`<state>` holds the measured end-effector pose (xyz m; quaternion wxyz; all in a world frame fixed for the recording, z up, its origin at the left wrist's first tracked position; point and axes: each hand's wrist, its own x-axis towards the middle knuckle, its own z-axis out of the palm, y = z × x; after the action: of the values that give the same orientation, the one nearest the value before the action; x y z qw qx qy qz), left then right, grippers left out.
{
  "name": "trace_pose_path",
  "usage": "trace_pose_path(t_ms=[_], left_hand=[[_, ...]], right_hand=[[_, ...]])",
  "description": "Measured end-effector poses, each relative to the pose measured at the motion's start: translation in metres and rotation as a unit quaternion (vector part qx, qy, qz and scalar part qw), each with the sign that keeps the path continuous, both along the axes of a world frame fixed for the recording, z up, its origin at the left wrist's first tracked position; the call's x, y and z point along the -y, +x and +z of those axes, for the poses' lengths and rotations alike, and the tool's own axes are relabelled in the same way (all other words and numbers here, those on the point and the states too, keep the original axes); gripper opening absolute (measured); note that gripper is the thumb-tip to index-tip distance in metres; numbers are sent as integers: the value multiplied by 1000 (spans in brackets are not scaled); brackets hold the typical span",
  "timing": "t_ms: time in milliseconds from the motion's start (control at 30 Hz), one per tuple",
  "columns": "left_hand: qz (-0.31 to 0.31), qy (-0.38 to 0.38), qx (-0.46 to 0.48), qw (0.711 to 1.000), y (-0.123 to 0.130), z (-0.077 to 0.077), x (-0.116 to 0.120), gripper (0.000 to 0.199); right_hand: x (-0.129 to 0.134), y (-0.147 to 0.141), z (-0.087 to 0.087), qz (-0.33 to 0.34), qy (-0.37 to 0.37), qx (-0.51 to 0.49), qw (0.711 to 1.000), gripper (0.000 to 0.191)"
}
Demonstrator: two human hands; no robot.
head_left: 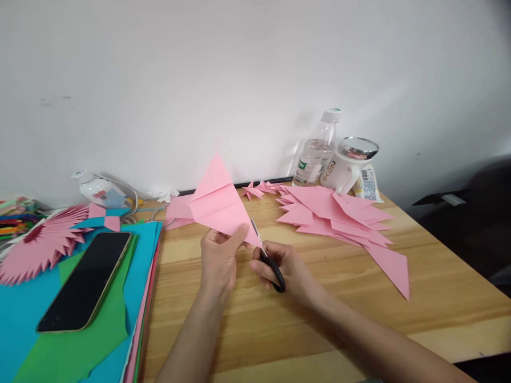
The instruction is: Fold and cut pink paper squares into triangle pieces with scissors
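My left hand (221,255) pinches the lower edge of a creased pink paper sheet (217,205), thumb on top, holding it up above the table. Black-handled scissors (275,271) are in my right hand (285,266), fingers wrapped round the handles. Their blades point up and lie against the right lower corner of the paper; whether they have cut into it I cannot tell. Behind the held sheet, another pink paper piece (179,211) rests on the table. To the right lies a pile of folded pink paper pieces (331,215) with pointed ends.
A phone (85,282) lies on green paper (85,346) and blue sheets (19,308) at left, beside a fanned pink paper form (43,244). Against the wall stand a water bottle (317,151) and a white mug (343,167). Small pink scraps (255,190) lie at the back.
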<state>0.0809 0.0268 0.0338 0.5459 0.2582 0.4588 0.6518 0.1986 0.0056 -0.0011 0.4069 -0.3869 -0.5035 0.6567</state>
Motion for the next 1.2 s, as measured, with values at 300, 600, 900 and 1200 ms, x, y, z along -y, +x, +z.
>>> trace_pose_path(t_ms=[300, 600, 900, 1200], left_hand=[[-36, 5, 24, 999, -2, -1, 0, 26], [-192, 26, -49, 980, -10, 2, 3, 22], [-388, -3, -161, 907, -18, -2, 6, 19], [-313, 24, -64, 947, -36, 5, -1, 60]], right_hand=[[-7, 4, 1, -165, 37, -4, 986, 34], [-16, 11, 2, -218, 65, -43, 973, 35], [-30, 25, 0, -288, 90, -87, 949, 32], [-25, 24, 9, -219, 79, -22, 972, 25]])
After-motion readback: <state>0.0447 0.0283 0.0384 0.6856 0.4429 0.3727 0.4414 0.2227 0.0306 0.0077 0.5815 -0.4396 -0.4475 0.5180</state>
